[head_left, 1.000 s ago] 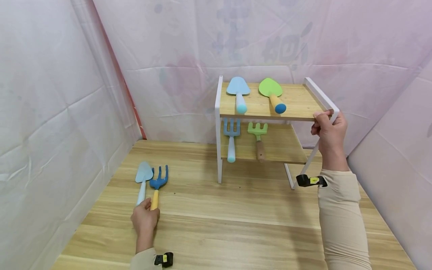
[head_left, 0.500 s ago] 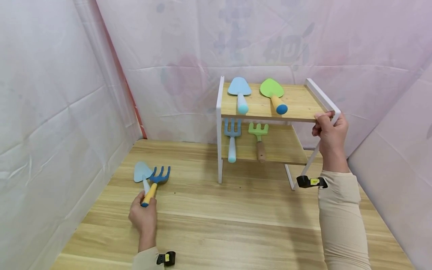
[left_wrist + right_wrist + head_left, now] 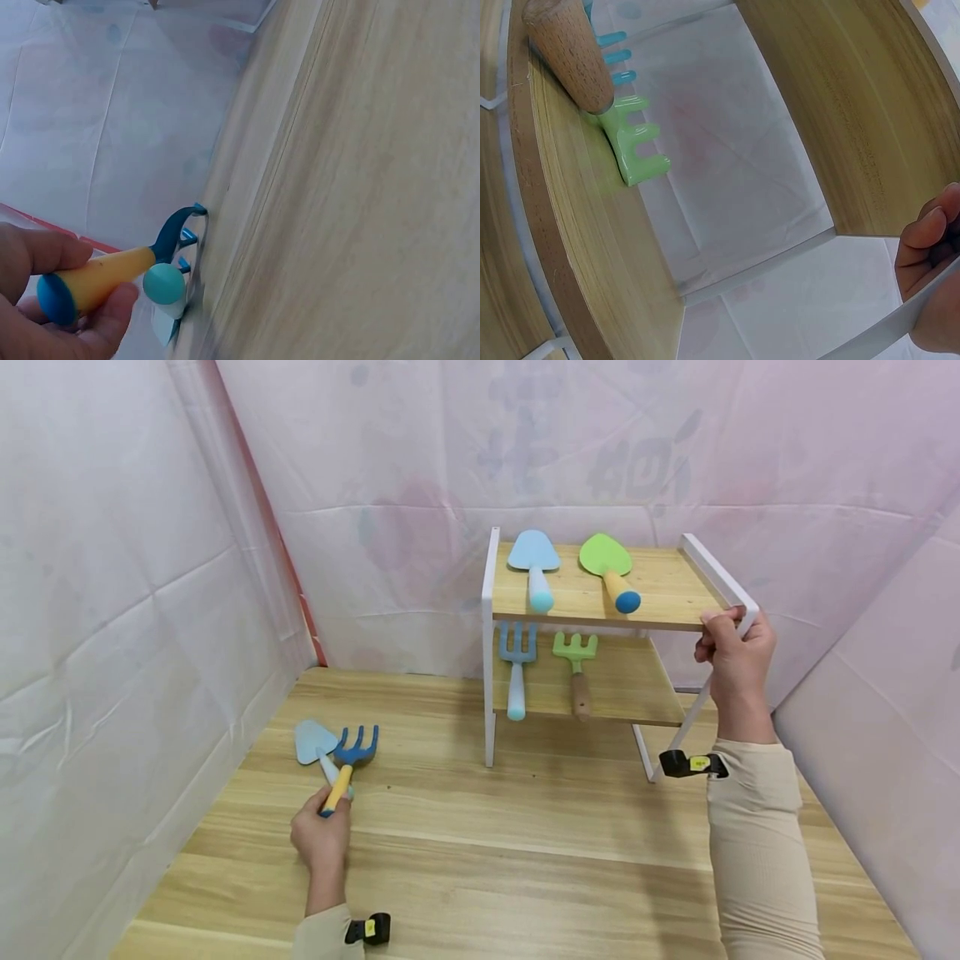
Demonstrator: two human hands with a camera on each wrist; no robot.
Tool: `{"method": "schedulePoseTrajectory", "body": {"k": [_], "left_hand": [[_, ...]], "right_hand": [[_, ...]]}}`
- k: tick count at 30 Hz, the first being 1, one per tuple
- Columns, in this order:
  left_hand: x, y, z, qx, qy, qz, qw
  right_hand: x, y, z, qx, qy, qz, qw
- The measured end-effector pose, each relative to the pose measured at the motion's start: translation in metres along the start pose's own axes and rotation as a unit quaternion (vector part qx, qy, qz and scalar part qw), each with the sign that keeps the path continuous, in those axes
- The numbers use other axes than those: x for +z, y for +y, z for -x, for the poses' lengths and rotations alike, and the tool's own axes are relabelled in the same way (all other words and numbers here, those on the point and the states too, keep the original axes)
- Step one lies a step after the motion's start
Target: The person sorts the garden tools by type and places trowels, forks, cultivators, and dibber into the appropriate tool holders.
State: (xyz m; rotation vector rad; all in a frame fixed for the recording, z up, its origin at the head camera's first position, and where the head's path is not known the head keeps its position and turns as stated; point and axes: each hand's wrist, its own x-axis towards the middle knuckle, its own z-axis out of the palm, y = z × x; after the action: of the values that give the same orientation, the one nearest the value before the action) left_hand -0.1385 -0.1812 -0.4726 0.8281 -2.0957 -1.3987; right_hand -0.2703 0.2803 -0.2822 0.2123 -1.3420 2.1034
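Note:
My left hand [image 3: 321, 839] pinches the yellow, blue-tipped handle of a blue hand fork [image 3: 356, 748] between thumb and fingers, at the left of the table. In the left wrist view the fork's handle [image 3: 112, 279] is tilted, its tines close to the tabletop. Partly behind the fork lies a light blue trowel [image 3: 313, 742], its teal handle end [image 3: 163, 283] just beside the held handle. My right hand [image 3: 738, 664] grips the front right corner of a two-tier wooden shelf [image 3: 675, 597], fingers round its white post. The right wrist view shows those curled fingers [image 3: 926, 232] near the upper board.
On the top board rest a blue trowel [image 3: 533, 552] and a green trowel [image 3: 604, 554]. The lower board bears a blue hand fork [image 3: 516, 664] and a green hand fork [image 3: 576, 652]. White cloth walls [image 3: 360, 460] surround the wooden table [image 3: 487, 860].
My left hand has lifted and tilted the fork's handle over the trowel's handle, and the trowel has turned, its blade shifting slightly left. My right hand keeps its hold on the shelf.

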Motion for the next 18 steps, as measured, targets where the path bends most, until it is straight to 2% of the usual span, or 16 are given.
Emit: {"method": "schedulePoseTrajectory", "body": {"k": [4, 7, 13, 18], "left_hand": [[0.0014, 0.0014, -0.0002, -0.029, 0.013, 0.039, 0.9987], [0.0028, 0.0021, -0.0005, -0.039, 0.027, 0.053, 0.9975], [0.0048, 0.0032, 0.0004, -0.035, 0.051, 0.058, 0.9964], [0.0072, 0.0026, 0.0026, -0.019, 0.078, 0.072, 0.9942]], "right_hand": [[-0.0003, 0.0010, -0.0005, -0.004, 0.000, 0.002, 1.000], [-0.0004, 0.0018, -0.0006, -0.003, 0.000, -0.001, 1.000], [-0.0004, 0.0020, -0.0002, -0.002, 0.001, 0.001, 1.000], [-0.0007, 0.0015, -0.0007, 0.002, 0.001, -0.004, 1.000]]}}
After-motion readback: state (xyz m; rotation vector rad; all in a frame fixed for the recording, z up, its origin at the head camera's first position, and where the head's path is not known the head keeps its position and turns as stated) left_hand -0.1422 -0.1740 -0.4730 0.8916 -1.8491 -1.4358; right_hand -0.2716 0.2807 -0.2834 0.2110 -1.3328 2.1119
